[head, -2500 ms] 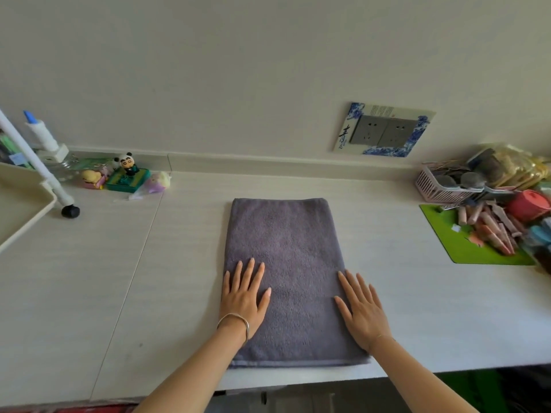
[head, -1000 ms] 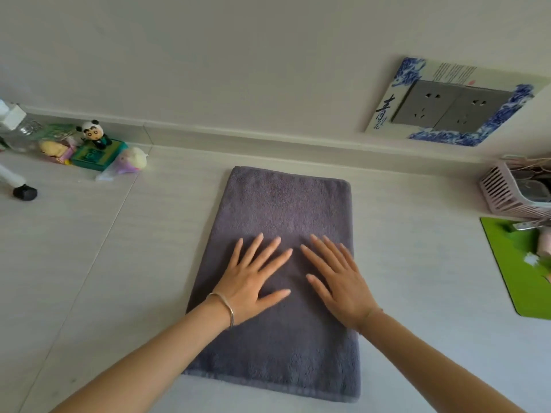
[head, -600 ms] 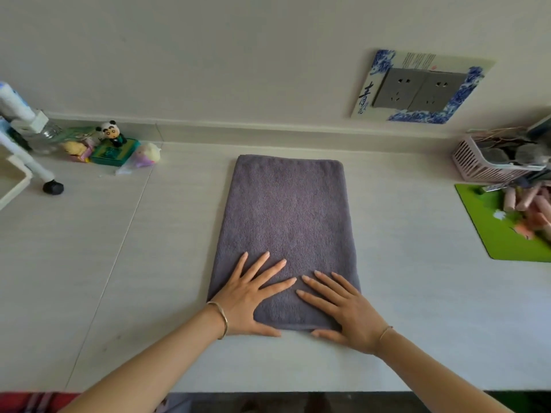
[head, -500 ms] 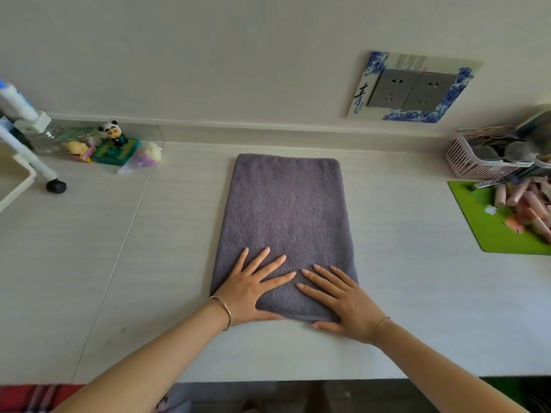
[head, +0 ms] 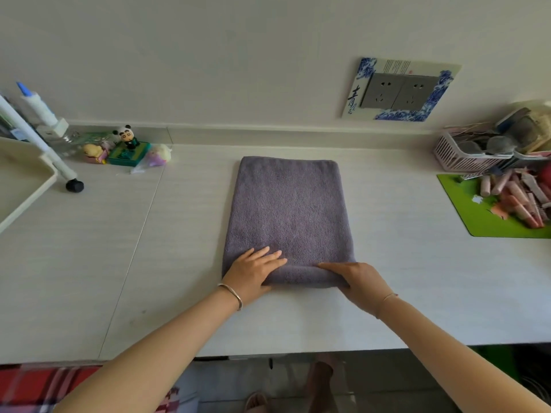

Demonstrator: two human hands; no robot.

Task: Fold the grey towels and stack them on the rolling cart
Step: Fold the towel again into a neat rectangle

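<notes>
Here | left hand (head: 253,271), right hand (head: 356,281) | pinching grey towel (head: 287,210) near edge

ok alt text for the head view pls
A left hand and right hand hold the near edge of a folded grey towel lying on a pale table. A cart corner shows far left, a green mat far right.

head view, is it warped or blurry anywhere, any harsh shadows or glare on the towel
Head view: wide-angle warp, the socket plate looks tilted near the right side; head view: soft even light, no glare on the grey towel, only faint shadow beside the left hand and right hand; head view: mildly soft throughout, more so at the cluttered right edge.
</notes>
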